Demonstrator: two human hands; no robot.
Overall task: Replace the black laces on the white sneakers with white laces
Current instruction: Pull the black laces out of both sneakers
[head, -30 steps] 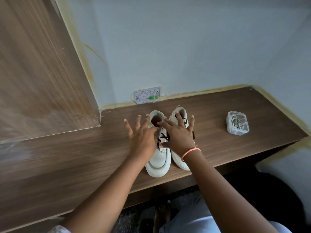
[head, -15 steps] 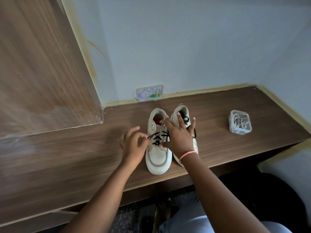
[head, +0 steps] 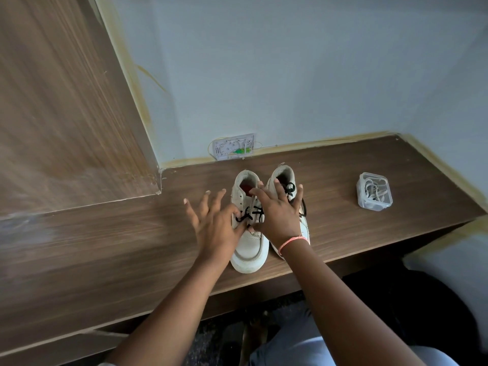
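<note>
Two white sneakers stand side by side on the wooden desk [head: 369,244], toes toward me. The left sneaker [head: 249,250] has black laces [head: 254,212] crossing its middle. Much of the right sneaker [head: 285,172] is covered by my right hand [head: 278,211], which rests with spread straight fingers over both shoes, its thumb on the left shoe's tongue. My left hand [head: 214,224] is at the left shoe's side; its thumb and forefinger pinch a black lace strand while the other fingers fan out. White laces lie in a clear plastic box [head: 374,192] to the right.
A wood panel [head: 66,114] rises at the left and a pale wall stands behind the desk. A small white wall plate [head: 233,147] sits at the wall's foot behind the shoes. My knees are below the desk's front edge.
My left hand came back from beside the shoe onto its laces and its outer fingers spread. My right hand stayed on the shoes.
</note>
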